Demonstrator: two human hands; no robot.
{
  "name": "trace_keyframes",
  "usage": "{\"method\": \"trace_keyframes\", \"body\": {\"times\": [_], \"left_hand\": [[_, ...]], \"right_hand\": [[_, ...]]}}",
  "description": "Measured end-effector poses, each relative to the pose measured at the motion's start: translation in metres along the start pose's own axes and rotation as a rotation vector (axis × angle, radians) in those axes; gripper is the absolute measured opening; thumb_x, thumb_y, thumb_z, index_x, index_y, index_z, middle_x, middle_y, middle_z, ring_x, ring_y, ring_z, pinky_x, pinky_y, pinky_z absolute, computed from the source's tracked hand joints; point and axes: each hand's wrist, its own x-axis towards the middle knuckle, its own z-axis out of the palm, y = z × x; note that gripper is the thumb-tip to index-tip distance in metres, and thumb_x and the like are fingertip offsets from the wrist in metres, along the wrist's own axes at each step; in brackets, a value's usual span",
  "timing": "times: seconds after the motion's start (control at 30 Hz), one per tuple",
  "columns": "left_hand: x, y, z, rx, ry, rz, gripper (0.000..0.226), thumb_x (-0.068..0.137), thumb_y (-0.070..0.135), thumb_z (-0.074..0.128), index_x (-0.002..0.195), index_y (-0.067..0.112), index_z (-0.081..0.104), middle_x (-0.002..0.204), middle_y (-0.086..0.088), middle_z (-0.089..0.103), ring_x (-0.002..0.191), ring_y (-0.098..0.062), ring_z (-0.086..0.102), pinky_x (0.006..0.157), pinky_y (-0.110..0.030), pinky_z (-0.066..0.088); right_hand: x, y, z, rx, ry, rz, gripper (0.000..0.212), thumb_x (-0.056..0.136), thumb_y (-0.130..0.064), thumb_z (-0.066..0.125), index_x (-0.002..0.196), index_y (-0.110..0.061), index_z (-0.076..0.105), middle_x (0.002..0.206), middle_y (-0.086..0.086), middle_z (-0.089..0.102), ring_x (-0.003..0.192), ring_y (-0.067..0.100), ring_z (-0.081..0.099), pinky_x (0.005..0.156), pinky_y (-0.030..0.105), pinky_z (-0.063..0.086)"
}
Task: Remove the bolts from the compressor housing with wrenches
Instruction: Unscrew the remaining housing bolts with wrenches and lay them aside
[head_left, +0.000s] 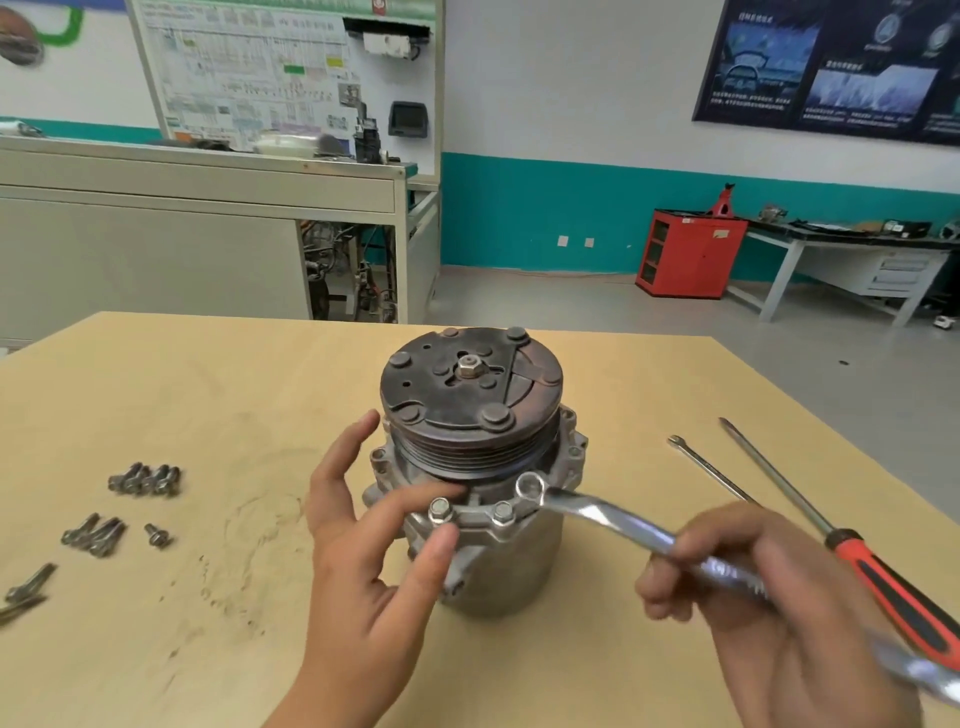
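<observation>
left hand (363, 587) pinches a housing bolt (440, 510); right hand (769, 613) grips the wrench (597, 512) beside it.

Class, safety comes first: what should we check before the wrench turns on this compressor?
1. Compressor upright on table: ok.
2. Left hand holding compressor flange: ok.
3. Right hand gripping wrench: ok.
4. Wrench ring seated on a bolt head: cannot tell.
5. Loose bolts lying clear, to the left: ok.
</observation>
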Motion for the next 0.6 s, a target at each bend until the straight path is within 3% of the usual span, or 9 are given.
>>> {"method": "trace_keyframes", "body": {"times": [0.07,0.1,0.17,0.23,0.27,0.33,0.4,0.5,0.6], "left_hand": [[-0.002,0.001,0.001,-0.078,-0.015,-0.041,0.023,0.086,0.044,0.050,0.100,0.040,0.067,0.150,0.012,0.032,0.143,-0.009,0.025,0.107,-0.008,0.018],[-0.001,0.002,0.001,-0.107,-0.010,-0.053,0.023,0.085,0.041,0.050,0.097,0.039,0.069,0.149,0.013,0.033,0.142,-0.006,0.026,0.105,-0.007,0.020],[0.001,0.001,0.002,-0.157,0.014,-0.081,0.018,0.080,0.042,0.055,0.089,0.040,0.070,0.144,0.018,0.038,0.138,-0.002,0.032,0.104,-0.012,0.026],[0.003,0.001,0.004,-0.194,0.063,-0.138,0.011,0.070,0.046,0.064,0.078,0.041,0.068,0.135,0.026,0.044,0.128,0.003,0.042,0.097,-0.017,0.033],[0.005,0.001,0.005,-0.202,0.093,-0.167,0.012,0.065,0.048,0.067,0.073,0.040,0.065,0.130,0.029,0.045,0.122,0.005,0.046,0.092,-0.013,0.036],[0.006,0.002,0.008,-0.198,0.129,-0.208,0.018,0.059,0.051,0.069,0.069,0.040,0.058,0.123,0.034,0.047,0.118,0.006,0.048,0.086,-0.005,0.036],[0.006,0.002,0.009,-0.177,0.131,-0.198,0.022,0.059,0.051,0.069,0.071,0.039,0.056,0.121,0.035,0.047,0.118,0.007,0.047,0.085,-0.002,0.034],[0.002,0.001,0.007,-0.213,0.084,-0.149,0.013,0.068,0.048,0.063,0.080,0.044,0.062,0.130,0.029,0.045,0.127,0.003,0.042,0.093,-0.008,0.034],[-0.001,-0.002,0.001,-0.265,0.007,-0.094,0.020,0.081,0.039,0.053,0.093,0.045,0.069,0.143,0.011,0.042,0.134,-0.002,0.038,0.102,-0.011,0.032]], "right_hand": [[-0.015,0.005,0.010,-0.076,0.069,-0.003,0.014,0.059,-0.039,0.076,0.059,-0.026,0.072,0.055,0.013,0.067,0.046,0.020,0.063,0.045,0.013,0.043],[-0.021,0.008,0.011,-0.109,0.079,0.002,0.012,0.062,-0.020,0.066,0.057,-0.030,0.072,0.055,0.013,0.068,0.047,0.021,0.064,0.044,0.014,0.044],[-0.028,0.011,0.016,-0.195,0.047,0.039,0.039,0.064,-0.008,0.045,0.056,-0.035,0.071,0.058,0.010,0.069,0.050,0.020,0.066,0.045,0.017,0.046],[-0.027,0.004,0.024,-0.281,0.029,0.008,0.023,0.068,-0.021,0.058,0.061,-0.038,0.071,0.059,0.004,0.070,0.051,0.017,0.066,0.045,0.017,0.047],[-0.023,-0.003,0.027,-0.310,0.006,-0.011,0.009,0.070,-0.041,0.065,0.064,-0.039,0.071,0.060,0.002,0.071,0.051,0.016,0.066,0.044,0.017,0.047],[-0.008,-0.011,0.023,-0.315,-0.039,-0.009,0.042,0.063,-0.074,0.060,0.068,-0.033,0.072,0.057,0.002,0.070,0.047,0.015,0.064,0.041,0.014,0.045],[0.017,-0.015,0.015,-0.201,-0.024,0.009,0.048,0.068,-0.068,0.060,0.065,-0.022,0.073,0.053,0.009,0.066,0.042,0.017,0.059,0.040,0.014,0.042],[0.063,-0.014,-0.005,-0.082,-0.186,0.235,0.037,0.074,-0.034,0.053,0.051,-0.010,0.069,0.045,0.012,0.060,0.036,0.018,0.052,0.039,0.015,0.038],[0.084,0.008,-0.015,0.065,-0.268,0.395,0.044,0.078,-0.032,0.040,0.048,-0.011,0.065,0.044,0.010,0.057,0.037,0.016,0.050,0.040,0.016,0.038]]}}
